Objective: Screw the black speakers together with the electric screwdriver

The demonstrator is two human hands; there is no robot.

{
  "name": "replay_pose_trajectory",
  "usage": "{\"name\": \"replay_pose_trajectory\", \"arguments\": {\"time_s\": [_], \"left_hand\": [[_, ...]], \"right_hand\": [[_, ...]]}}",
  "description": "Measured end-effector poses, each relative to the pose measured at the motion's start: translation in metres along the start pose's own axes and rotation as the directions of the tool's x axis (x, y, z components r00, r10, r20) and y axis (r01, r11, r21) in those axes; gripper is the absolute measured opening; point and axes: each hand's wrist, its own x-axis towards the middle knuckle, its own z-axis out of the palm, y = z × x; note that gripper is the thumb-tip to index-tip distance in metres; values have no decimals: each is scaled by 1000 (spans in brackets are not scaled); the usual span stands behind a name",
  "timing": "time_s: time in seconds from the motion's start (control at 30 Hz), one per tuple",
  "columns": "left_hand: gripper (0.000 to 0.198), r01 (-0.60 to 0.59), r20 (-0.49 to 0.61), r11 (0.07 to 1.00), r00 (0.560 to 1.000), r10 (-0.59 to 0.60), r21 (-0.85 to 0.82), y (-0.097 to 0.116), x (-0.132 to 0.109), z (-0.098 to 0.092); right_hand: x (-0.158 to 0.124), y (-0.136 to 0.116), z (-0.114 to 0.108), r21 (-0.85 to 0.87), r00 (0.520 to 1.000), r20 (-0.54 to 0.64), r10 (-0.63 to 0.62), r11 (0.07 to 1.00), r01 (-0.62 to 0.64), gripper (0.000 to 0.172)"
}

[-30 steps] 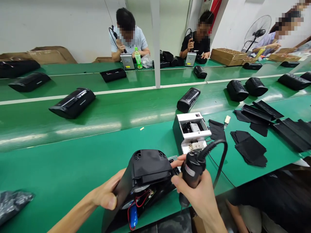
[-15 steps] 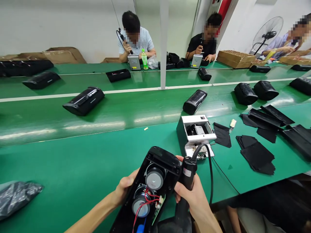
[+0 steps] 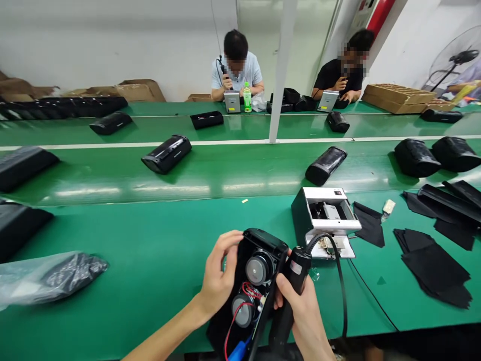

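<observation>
Although the black speaker housing lies open above the near edge of the green table, the work on it looks partway: 2 round speaker drivers sit inside and red wires run among them, but no cover closes the side facing up. By contrast, the 2 nearest units beyond the boxy machine and to its left look closed. Whether any screws are in cannot be told.

The left hand has its thumb and fingers apart, fingertips at the housing's upper left corner; how firmly it grips cannot be seen. The right hand is wrapped around a power screwdriver, just beside the housing's right edge.

The housing is a long, dark shell with rounded ends; the drivers have dull grey metal backs, and a smooth blue part shows low inside. Flat, matte black sheets lie fanned at right, and a crinkled clear plastic bag rests at left.
</observation>
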Motion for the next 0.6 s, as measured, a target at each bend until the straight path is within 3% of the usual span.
{"name": "replay_pose_trajectory", "arguments": {"time_s": [0.1,0.2,0.33,0.43,0.6], "left_hand": [[38,-144,154,982,980,125,119,17,-6,2],[66,-262,291,920,941,175,293,38,-11,7],[67,-311,282,891,934,220,332,53,-13,13],[64,-314,311,910,923,226,270,54,-11,10],[42,-169,256,973,958,126,156,51,-13,-3]], "right_hand": [[-2,-7,3,-25,1000,-6,26,999,-26,77],[-10,-12,10,-34,999,-39,35,999,-36,82],[-19,-16,22,1,990,-142,9,1000,-9,92],[-24,-17,27,35,989,-133,60,998,-56,101],[-31,-19,31,83,996,-89,11,997,-4,86]]}}
